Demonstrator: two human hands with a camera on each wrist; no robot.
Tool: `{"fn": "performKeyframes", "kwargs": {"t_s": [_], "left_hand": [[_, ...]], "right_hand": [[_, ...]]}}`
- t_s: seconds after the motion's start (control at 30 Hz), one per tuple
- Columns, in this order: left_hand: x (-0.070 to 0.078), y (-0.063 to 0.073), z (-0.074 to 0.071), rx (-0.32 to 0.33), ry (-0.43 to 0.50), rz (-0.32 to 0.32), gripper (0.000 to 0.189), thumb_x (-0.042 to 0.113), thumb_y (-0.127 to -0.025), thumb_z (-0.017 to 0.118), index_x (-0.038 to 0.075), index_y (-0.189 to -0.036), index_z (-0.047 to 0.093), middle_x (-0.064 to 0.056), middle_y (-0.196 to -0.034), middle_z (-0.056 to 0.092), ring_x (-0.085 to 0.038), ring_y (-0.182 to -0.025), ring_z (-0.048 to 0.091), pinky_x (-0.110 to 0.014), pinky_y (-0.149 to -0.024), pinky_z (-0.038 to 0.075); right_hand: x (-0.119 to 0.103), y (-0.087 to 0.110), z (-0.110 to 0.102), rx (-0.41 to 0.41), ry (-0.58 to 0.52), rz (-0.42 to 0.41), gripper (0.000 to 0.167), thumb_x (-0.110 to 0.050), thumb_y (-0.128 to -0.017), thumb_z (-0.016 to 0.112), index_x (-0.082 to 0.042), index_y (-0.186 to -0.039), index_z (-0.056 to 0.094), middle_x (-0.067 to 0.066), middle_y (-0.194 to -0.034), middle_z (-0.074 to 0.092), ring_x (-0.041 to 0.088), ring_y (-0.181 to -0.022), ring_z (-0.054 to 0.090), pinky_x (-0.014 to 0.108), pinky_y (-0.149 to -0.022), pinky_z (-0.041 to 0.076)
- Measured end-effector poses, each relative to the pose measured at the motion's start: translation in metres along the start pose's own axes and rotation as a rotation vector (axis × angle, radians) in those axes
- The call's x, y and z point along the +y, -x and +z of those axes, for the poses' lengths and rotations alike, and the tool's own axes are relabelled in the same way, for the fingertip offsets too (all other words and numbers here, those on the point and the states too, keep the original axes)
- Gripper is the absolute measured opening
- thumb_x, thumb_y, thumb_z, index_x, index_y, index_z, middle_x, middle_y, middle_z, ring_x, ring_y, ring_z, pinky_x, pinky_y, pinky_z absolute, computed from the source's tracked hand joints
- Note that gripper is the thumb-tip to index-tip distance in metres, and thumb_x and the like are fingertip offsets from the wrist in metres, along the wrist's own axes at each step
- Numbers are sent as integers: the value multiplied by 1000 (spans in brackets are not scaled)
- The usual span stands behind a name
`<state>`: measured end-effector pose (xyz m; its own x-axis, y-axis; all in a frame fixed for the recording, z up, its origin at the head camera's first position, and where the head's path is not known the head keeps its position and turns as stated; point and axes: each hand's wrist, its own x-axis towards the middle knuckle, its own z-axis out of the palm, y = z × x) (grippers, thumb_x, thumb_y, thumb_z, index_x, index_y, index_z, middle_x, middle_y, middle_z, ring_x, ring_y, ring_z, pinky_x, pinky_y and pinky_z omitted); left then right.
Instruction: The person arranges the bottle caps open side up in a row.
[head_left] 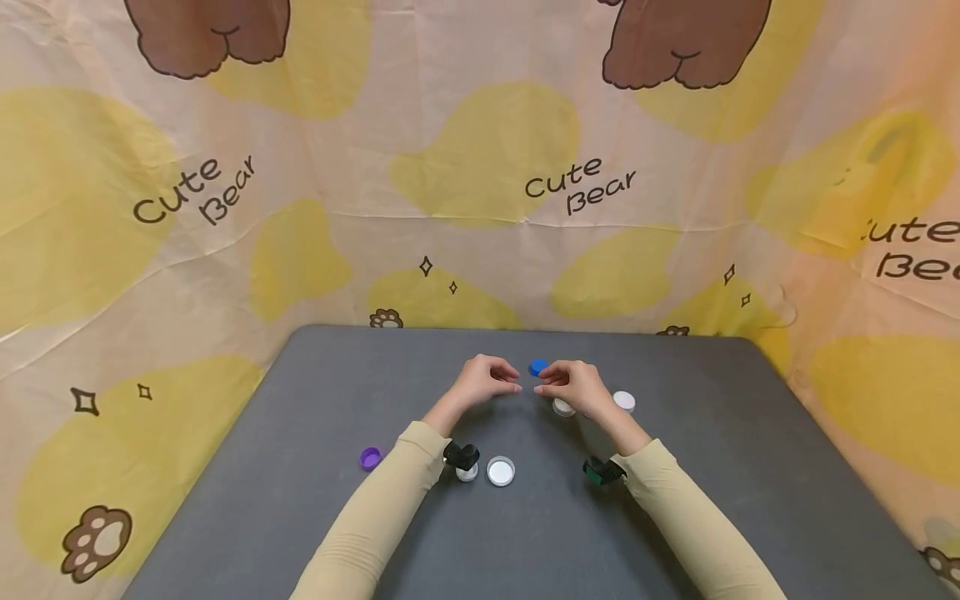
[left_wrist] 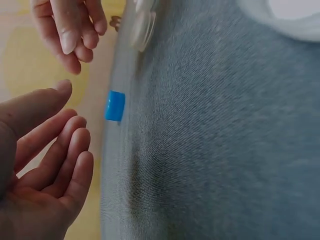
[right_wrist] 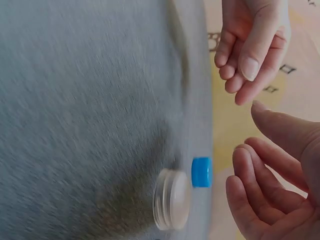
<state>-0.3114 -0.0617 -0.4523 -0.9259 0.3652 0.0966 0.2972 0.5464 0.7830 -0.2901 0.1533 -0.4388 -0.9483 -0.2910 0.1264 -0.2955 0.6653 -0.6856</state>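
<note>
A dark grey tabletop (head_left: 540, 542) spreads beneath both hands, its two far corners rounded and, seen close from the wrists, its surface finely ribbed like woven cloth. Past the hands, a printed fabric backdrop (head_left: 480, 167) rises behind the table's far edge and runs down along both sides. It is cream to peach, creased, with large yellow blotches, "Cute Bear" lettering, brown bear legs cut off by the top of the head view, paw prints and small four-pointed stars.

The left hand (head_left: 486, 380) and the right hand (head_left: 576, 387) face each other above the tabletop, both grips released, fingers gently bent and a gap between the opposing fingertips. Just beyond that gap, near the right fingertips, a blue bottle cap (head_left: 537, 367) rests on the table. Below the right hand, partly covered by it, sits a small clear round jar with a white top (head_left: 564, 408); outward of the same hand is a white round container (head_left: 624, 401).

Nearer the body than the left hand lie a white round lid (head_left: 501, 472) and a small white cap (head_left: 467, 474), the latter partly behind the black wrist camera (head_left: 461, 455). Outward of the left forearm's pale yellow sleeve (head_left: 382, 517) is a purple cap (head_left: 371, 458).
</note>
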Motion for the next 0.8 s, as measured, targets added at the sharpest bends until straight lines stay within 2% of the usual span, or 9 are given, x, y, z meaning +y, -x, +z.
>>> {"fn": "performKeyframes", "kwargs": {"t_s": [0.3,0.43,0.57,0.63,0.67,0.8], "left_hand": [[0,-25,14,58,-54,-92,24,23,-78,79,10,-97,73,-1,-86,70,-11,-74,61,-24,-67,49],[-2,-31,22,82,-43,-141,24,23,-78,78,9,-97,73,-2,-86,69,-12,-75,60,-25,-66,48],[-7,-37,26,74,-30,-193,21,22,-79,78,10,-96,73,-2,-87,68,-15,-77,61,-27,-68,50],[-9,-40,28,67,-23,-199,20,22,-79,77,11,-95,73,-2,-86,68,-15,-77,61,-28,-69,50],[-9,-40,28,70,-24,-180,20,22,-79,78,10,-93,73,-1,-83,67,-15,-75,60,-28,-66,50],[-9,-44,31,61,-10,-162,26,24,-80,77,9,-100,72,-2,-84,67,-15,-77,59,-29,-70,49]], "right_hand": [[14,-22,-1,34,41,57,33,-26,-82,75,-2,-105,70,10,-94,72,22,-86,69,34,-73,55],[21,-30,4,72,34,74,31,-21,-82,75,-1,-105,70,13,-94,72,24,-86,69,35,-73,55],[28,-37,10,95,37,109,31,-20,-81,76,-2,-105,69,13,-96,72,24,-88,69,34,-75,54],[30,-39,12,98,34,132,32,-21,-80,76,-2,-106,69,13,-96,72,25,-89,68,35,-77,54],[31,-40,13,99,34,138,33,-21,-80,77,-2,-106,69,13,-97,72,25,-90,68,36,-78,53],[32,-44,14,105,35,156,33,-19,-79,77,-1,-106,68,14,-97,72,27,-91,67,39,-80,52]]}}
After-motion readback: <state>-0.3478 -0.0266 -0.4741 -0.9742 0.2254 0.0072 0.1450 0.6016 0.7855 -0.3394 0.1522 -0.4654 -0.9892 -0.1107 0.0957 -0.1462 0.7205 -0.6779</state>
